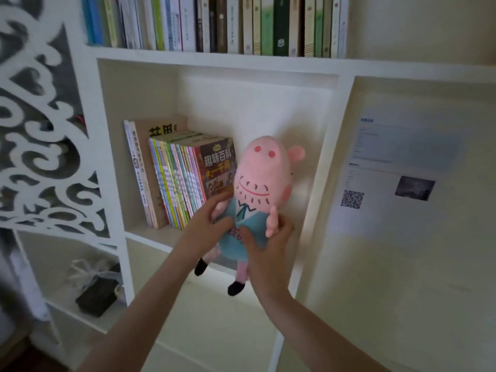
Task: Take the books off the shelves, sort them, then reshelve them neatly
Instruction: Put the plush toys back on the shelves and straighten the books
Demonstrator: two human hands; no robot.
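Observation:
A pink plush pig (261,181) in a teal top hangs in front of the middle shelf compartment (316,200), its legs dangling below the shelf board. My left hand (208,224) grips its left side and my right hand (268,245) grips its belly and right arm. To the left of the toy, a leaning row of several colourful books (182,181) stands in the compartment, with a dark-covered book (218,170) facing out at its right end. The top shelf holds an upright row of books (214,22).
A white carved lattice panel (40,143) stands at the left. Below it a lower shelf holds a dark box with a gauzy bag (98,285). A paper with a QR code (351,199) hangs on the cream wall at the right.

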